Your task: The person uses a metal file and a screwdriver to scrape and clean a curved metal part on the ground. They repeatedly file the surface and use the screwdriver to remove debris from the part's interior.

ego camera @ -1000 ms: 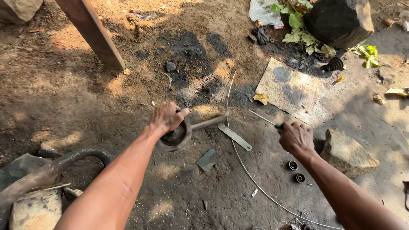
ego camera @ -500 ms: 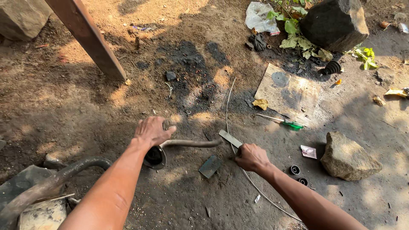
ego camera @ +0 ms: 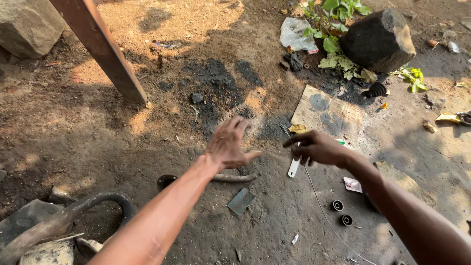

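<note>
Two hands extend forward over the dirt ground (ego camera: 98, 142). Left hand (ego camera: 228, 145) hovers palm-down, fingers spread, holding nothing, above a curved metal rod (ego camera: 233, 177). Right hand (ego camera: 316, 147) is closed around a flat white strip (ego camera: 293, 168).

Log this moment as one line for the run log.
left hand: open, raised over curved metal rod | right hand: gripping flat white strip | thin wire on dirt
</note>
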